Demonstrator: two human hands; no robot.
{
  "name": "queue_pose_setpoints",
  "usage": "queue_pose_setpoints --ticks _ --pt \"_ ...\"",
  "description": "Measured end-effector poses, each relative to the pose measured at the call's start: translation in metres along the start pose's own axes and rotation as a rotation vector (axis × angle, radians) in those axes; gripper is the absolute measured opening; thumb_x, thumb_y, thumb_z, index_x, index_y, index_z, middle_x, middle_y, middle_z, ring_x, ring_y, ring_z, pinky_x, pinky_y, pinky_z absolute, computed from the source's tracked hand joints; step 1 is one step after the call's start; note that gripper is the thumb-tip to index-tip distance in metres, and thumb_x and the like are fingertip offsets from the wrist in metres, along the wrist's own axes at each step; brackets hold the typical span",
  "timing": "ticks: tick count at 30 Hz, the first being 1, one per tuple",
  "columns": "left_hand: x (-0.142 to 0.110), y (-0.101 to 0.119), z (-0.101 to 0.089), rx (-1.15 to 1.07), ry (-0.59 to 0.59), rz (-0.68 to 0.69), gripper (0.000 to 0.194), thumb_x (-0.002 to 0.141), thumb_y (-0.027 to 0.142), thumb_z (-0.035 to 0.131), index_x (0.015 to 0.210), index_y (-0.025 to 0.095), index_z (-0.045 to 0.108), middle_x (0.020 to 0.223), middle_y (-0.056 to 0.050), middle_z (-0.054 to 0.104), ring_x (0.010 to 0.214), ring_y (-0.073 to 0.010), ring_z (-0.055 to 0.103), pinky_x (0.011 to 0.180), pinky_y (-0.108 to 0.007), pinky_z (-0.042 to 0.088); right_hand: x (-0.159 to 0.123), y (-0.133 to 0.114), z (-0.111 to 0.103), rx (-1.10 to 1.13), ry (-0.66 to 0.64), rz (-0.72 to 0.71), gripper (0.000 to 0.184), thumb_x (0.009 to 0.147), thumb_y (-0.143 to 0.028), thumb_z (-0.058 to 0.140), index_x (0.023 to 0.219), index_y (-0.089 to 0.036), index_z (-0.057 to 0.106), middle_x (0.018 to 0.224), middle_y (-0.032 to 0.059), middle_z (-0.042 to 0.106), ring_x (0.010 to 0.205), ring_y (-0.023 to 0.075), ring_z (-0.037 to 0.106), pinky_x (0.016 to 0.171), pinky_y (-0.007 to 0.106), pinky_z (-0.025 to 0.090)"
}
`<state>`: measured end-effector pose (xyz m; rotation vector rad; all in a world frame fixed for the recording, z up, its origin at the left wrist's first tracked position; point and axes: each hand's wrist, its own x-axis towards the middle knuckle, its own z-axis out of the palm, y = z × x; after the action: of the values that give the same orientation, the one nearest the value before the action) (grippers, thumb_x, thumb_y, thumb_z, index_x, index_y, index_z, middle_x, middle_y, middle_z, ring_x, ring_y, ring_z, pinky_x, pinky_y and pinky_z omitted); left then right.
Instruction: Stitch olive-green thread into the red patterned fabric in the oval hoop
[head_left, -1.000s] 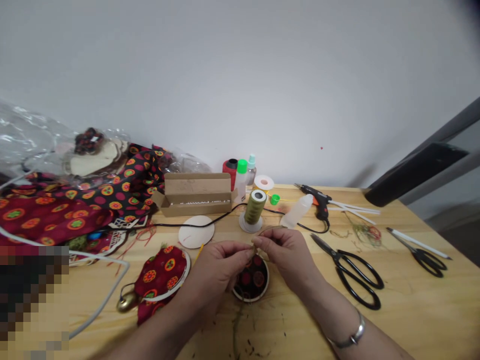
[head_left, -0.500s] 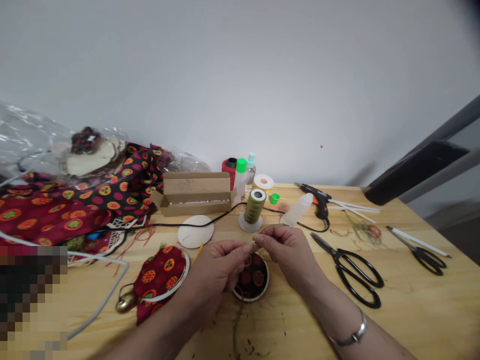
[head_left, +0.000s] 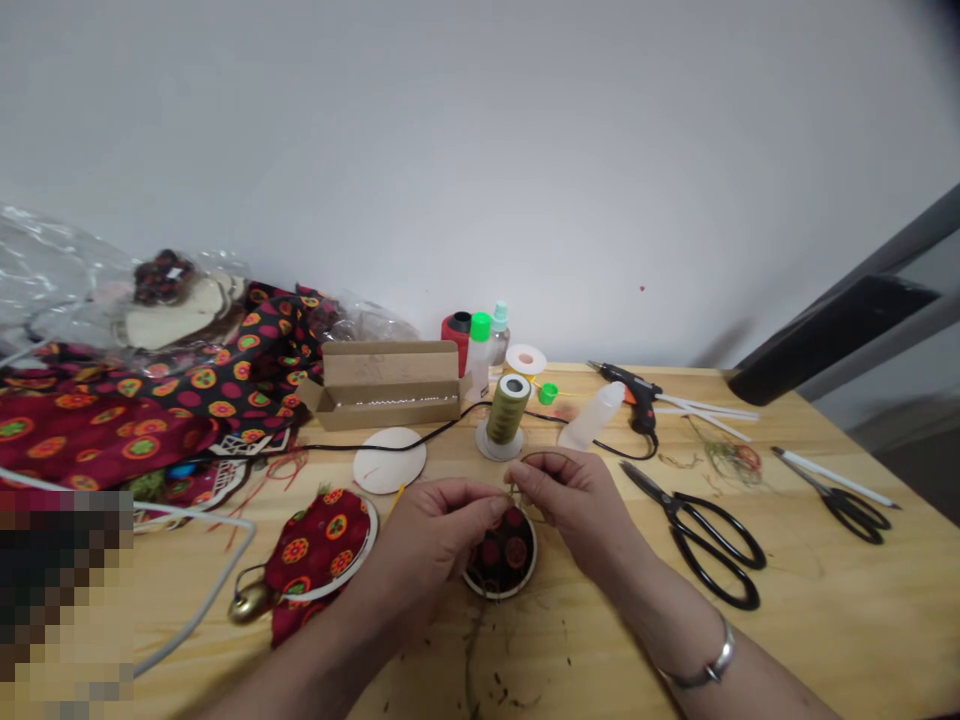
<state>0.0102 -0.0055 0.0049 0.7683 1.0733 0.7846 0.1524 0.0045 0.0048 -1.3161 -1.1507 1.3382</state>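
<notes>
My left hand (head_left: pixel 431 545) and my right hand (head_left: pixel 577 505) meet over the wooden table (head_left: pixel 825 620), fingertips pinched together on a thin thread (head_left: pixel 551 457) that loops up above my right hand. Just under the fingertips lies a small round disc covered in dark red patterned fabric (head_left: pixel 504 556). An olive thread spool (head_left: pixel 507 412) stands on a white base a little beyond my hands. A second fabric-covered disc (head_left: pixel 322 545) lies to the left, with a small brass bell (head_left: pixel 250 601) beside it.
Large black scissors (head_left: pixel 701 540) lie to the right, smaller scissors (head_left: pixel 847 505) farther right. A glue gun (head_left: pixel 634 393), white bottle (head_left: pixel 592 420), open cardboard box (head_left: pixel 386 385), bare round disc (head_left: pixel 389 460) and piles of patterned cloth (head_left: pixel 112 420) sit behind and left.
My hands have stayed pinched together above the dark disc, dipping slightly toward it. The thread loop above my right hand now stands out more.
</notes>
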Motion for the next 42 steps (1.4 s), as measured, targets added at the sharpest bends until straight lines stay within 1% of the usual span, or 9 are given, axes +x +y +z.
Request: queue_pose_setpoints --ticks 6,8,14,23,26,30,31,36,42 --pt "-0.0018 0.0024 0.0015 0.008 0.02 0.013 0.01 0.063 0.026 0.07 0.066 0.016 0.071 0.05 0.002 0.062 0.046 -0.0083 0.05 0.047 -0.018 0.038 0.0001 0.0014 0.0007 -0.005 -0.008 0.015 0.018 0.068 -0.026 0.062 0.058 -0.012 0.059 0.044 -0.0057 0.043 0.041 0.0041 0.029 0.039 0.02 0.019" --pt "-0.0019 0.0027 0.0019 -0.005 0.024 0.02 0.01 0.063 0.026 0.07 0.067 0.017 0.071 0.051 0.002 0.062 0.045 -0.0076 0.05 0.046 -0.018 0.038 0.0004 0.0008 0.0014 0.019 -0.025 0.028 0.019 0.068 -0.027 0.062 0.057 -0.012 0.058 0.043 -0.0063 0.042 0.04 0.004 0.029 0.039 0.02 0.019" --pt "-0.0027 0.0045 0.0029 -0.026 0.023 0.046 0.009 0.064 0.026 0.069 0.066 0.017 0.072 0.038 0.007 0.051 0.032 -0.0017 0.032 0.039 -0.015 0.031 0.0009 -0.0007 0.0018 0.12 -0.081 0.09 0.021 0.067 -0.028 0.064 0.056 -0.012 0.056 0.042 -0.0058 0.043 0.039 0.0041 0.03 0.039 0.02 0.018" --pt "-0.0009 0.0009 0.002 -0.09 -0.026 0.024 0.014 0.064 0.027 0.069 0.075 0.019 0.073 0.053 0.002 0.063 0.049 -0.0087 0.051 0.052 -0.019 0.04 0.0003 0.0004 0.0038 0.223 -0.048 0.075 0.018 0.068 -0.026 0.064 0.058 -0.012 0.058 0.044 -0.0053 0.044 0.039 0.0041 0.031 0.039 0.02 0.019" --pt "0.0007 -0.0009 0.0003 -0.093 -0.052 0.022 0.02 0.066 0.027 0.068 0.084 0.019 0.073 0.053 0.002 0.062 0.045 -0.0064 0.046 0.046 -0.017 0.034 0.0011 0.0022 0.0038 0.192 -0.061 0.051 0.018 0.07 -0.027 0.063 0.061 -0.011 0.06 0.044 -0.0052 0.044 0.04 0.0042 0.032 0.039 0.019 0.02" --pt "-0.0002 -0.0006 -0.0003 -0.016 -0.001 0.02 0.024 0.066 0.031 0.068 0.086 0.018 0.072 0.04 0.005 0.051 0.033 -0.0018 0.024 0.035 -0.016 0.016 0.001 0.0033 0.0026 0.178 -0.043 0.039 0.017 0.07 -0.026 0.063 0.061 -0.012 0.06 0.046 -0.0048 0.045 0.041 0.004 0.033 0.04 0.019 0.02" --pt "-0.0007 -0.0001 0.0001 -0.017 0.001 0.018 0.024 0.065 0.031 0.069 0.085 0.018 0.072 0.04 0.005 0.052 0.033 -0.0018 0.025 0.035 -0.016 0.017 0.0006 0.0029 0.0026 0.18 -0.042 0.043 0.018 0.069 -0.026 0.063 0.06 -0.012 0.06 0.046 -0.0048 0.045 0.041 0.004 0.033 0.04 0.019 0.02" --pt "-0.0011 0.0017 0.0016 -0.096 -0.016 0.009 0.018 0.063 0.029 0.071 0.078 0.017 0.073 0.056 0.0 0.065 0.05 -0.0091 0.052 0.048 -0.018 0.037 -0.0017 -0.0024 0.0061 0.201 -0.03 0.086 0.02 0.066 -0.029 0.066 0.058 -0.011 0.06 0.043 -0.0046 0.045 0.04 0.0046 0.033 0.039 0.02 0.018" --pt "0.0007 0.0005 -0.0006 -0.121 0.014 -0.006 0.016 0.063 0.028 0.071 0.072 0.014 0.071 0.057 -0.002 0.066 0.048 -0.0095 0.054 0.048 -0.018 0.039 -0.0019 -0.0036 0.0073 0.227 -0.032 0.123 0.022 0.064 -0.029 0.068 0.056 -0.011 0.061 0.043 -0.0039 0.047 0.039 0.0041 0.033 0.039 0.019 0.019"
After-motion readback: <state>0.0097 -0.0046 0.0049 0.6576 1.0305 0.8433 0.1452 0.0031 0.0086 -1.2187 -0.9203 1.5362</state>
